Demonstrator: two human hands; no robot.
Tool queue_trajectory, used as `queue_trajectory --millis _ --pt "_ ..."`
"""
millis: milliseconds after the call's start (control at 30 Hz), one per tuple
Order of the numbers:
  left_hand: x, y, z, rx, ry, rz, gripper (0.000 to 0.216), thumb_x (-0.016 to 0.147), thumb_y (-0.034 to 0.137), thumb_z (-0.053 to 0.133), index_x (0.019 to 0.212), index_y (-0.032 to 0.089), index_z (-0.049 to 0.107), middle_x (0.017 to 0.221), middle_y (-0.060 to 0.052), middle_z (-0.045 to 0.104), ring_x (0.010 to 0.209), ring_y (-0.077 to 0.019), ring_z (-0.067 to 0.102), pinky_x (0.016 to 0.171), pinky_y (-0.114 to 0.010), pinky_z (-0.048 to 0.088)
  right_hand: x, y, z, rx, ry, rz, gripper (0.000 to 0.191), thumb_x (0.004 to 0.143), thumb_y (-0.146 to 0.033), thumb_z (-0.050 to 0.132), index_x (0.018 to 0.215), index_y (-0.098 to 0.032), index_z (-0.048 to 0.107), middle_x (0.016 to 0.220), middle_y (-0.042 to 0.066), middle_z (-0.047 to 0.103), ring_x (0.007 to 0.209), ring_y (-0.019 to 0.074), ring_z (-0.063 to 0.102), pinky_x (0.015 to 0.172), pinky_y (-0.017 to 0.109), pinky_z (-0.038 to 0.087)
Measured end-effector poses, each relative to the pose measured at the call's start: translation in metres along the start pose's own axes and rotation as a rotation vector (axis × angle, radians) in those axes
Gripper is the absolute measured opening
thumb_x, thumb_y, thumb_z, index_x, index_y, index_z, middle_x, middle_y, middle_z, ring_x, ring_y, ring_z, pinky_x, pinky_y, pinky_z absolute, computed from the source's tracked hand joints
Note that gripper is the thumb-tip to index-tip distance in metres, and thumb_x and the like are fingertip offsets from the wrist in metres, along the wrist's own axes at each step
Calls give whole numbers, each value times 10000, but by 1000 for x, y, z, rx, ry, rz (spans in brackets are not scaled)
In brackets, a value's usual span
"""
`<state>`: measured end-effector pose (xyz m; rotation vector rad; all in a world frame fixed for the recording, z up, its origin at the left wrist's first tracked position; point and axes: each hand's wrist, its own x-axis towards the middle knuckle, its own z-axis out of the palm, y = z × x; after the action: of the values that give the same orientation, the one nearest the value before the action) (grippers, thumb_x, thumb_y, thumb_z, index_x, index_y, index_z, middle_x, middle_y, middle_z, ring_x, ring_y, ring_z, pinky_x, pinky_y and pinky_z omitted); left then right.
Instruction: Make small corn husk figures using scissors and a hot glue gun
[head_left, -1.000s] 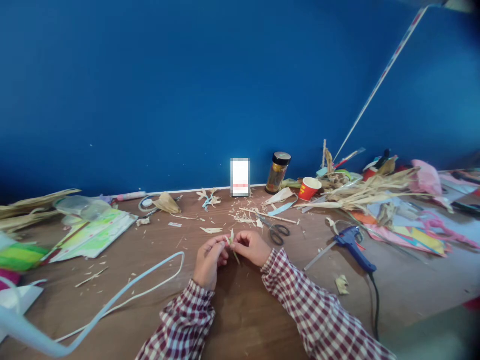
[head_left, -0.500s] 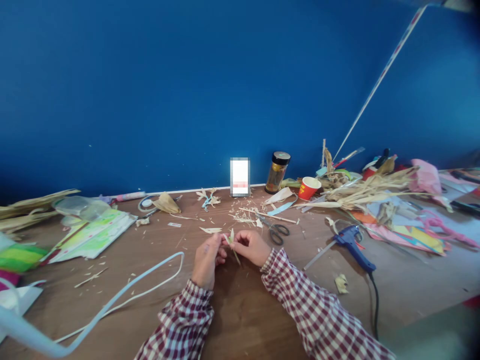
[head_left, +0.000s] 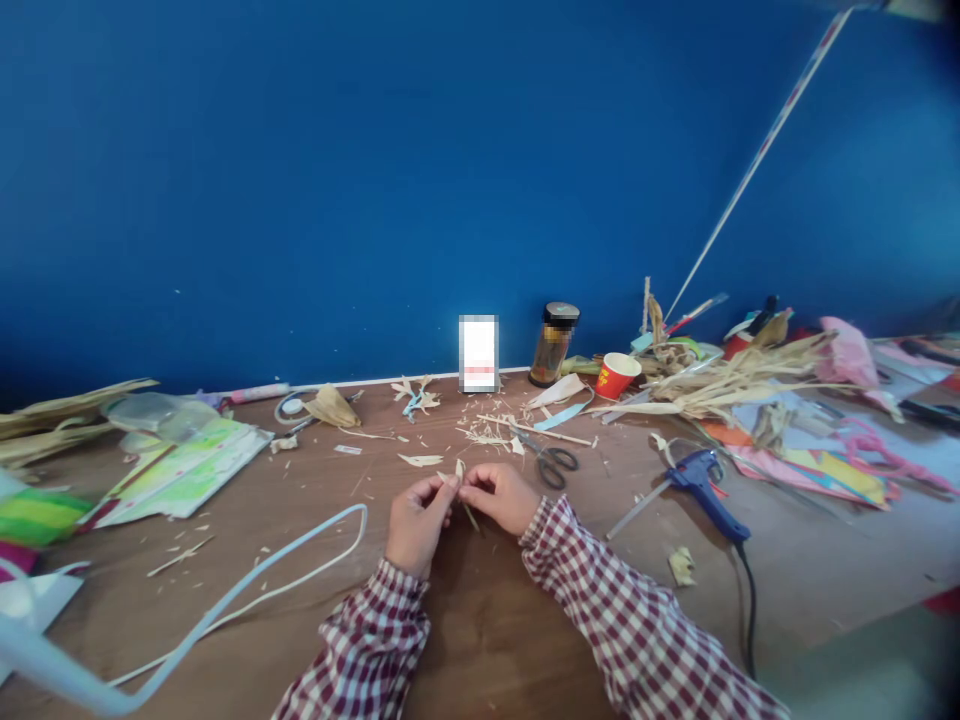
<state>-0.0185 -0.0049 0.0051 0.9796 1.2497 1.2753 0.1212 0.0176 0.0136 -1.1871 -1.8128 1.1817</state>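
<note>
Close together over the middle of the table, both my hands pinch one small pale piece of corn husk. My left hand has its thumb and fingertips closed on the husk's left side. My right hand grips it from the right, fingers curled in. A thin stem-like end hangs below the fingertips. Just beyond lie a loose husk strip and a scatter of thin husk shreds. Dark-handled scissors rest to the right of my right hand.
A blue glue gun with its cord lies at right. Behind stand a red paper cup, a dark-lidded jar and a blurred white upright object. Dried husks heap at right. A pale-blue curved tube crosses the left foreground.
My left hand has turned, its thumb now pressing on top of the husk near my right fingertips. The husk piece has shifted slightly left. My right hand has barely moved.
</note>
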Motion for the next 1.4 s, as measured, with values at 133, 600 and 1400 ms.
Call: queue_trajectory --millis 133,600,1400 --pt "3 0 -1 -89 56 -50 294 581 412 675 671 135 634 462 59 454 406 -49 377 388 -162 299 1 0 -4 175 -95 51 324 787 -425 465 756 -133 603 672 19 586 595 108 513 555 213 410" --pt "2 4 1 -70 -4 -103 356 567 440 680 734 128 641 410 65 452 363 -48 369 360 -167 285 3 5 0 150 -26 39 226 738 -350 542 692 -131 567 523 -33 480 475 72 411 464 187 344" --pt "3 5 -2 -70 24 -34 325 533 411 707 616 115 601 381 77 397 352 -34 320 358 -166 229 0 5 9 -9 5 -59 186 701 -333 592 701 -147 609 578 -9 574 506 80 465 484 193 356"
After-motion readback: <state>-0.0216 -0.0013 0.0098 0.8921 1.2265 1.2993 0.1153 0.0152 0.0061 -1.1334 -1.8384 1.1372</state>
